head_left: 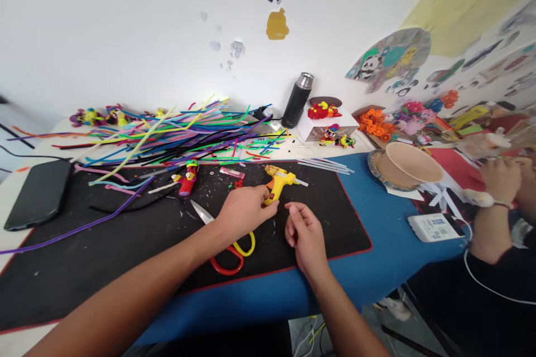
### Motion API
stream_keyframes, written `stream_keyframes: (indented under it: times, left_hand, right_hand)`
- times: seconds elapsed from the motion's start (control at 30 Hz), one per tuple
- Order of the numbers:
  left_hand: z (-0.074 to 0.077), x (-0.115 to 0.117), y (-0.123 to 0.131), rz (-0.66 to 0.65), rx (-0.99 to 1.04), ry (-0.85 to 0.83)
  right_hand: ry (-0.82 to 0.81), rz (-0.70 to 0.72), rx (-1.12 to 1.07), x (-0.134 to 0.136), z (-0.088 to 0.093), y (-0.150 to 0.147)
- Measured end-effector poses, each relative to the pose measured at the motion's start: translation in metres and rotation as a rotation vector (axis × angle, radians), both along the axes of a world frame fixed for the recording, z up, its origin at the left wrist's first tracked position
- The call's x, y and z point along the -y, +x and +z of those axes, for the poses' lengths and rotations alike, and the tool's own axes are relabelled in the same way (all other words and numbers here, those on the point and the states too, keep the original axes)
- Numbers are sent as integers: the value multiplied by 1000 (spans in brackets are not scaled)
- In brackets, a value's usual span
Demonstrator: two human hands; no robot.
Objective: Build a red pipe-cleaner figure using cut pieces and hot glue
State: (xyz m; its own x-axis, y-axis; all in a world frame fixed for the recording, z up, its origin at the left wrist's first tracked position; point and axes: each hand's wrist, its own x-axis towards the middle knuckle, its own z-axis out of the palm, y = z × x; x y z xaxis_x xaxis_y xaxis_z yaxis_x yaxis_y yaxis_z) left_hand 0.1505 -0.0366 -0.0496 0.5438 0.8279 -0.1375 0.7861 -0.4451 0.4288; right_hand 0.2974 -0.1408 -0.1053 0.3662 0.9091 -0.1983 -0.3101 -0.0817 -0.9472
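Note:
My left hand (245,209) is closed on the handle of a yellow hot glue gun (276,187), which lies on the black mat (138,256); a clear glue stick pokes out of its back end. Just right of the handle, my right hand (307,234) is curled with thumb and fingertips together; whatever may be between them is hidden. Beneath my left wrist lie scissors (226,262) with one red and one yellow handle loop, blades pointing away to the left. A small red figure with a purple base (188,178) made of pipe cleaners rests left of the glue gun.
Behind the mat spreads a pile of coloured pipe cleaners (180,134). A black thermos (297,100) stands by a white box (326,127). Glue sticks (326,165), a beige bowl (414,164) and a phone (39,192) lie around. At right are another person's hands (502,178).

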Motion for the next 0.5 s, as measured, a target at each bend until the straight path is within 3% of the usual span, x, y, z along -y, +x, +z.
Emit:
stream_keyframes:
  times: [0.17,0.4,0.5]
  left_hand:
    - [1,23,-11,-34,75,31]
    - [-19,43,-16,-248,97,309]
    - [-23,42,-35,-347,149,301]
  right_hand:
    - [4,40,-36,-14,1,-5]
    - [34,74,-16,-30,1,-17]
    - [-3,79,-25,-31,4,-17]
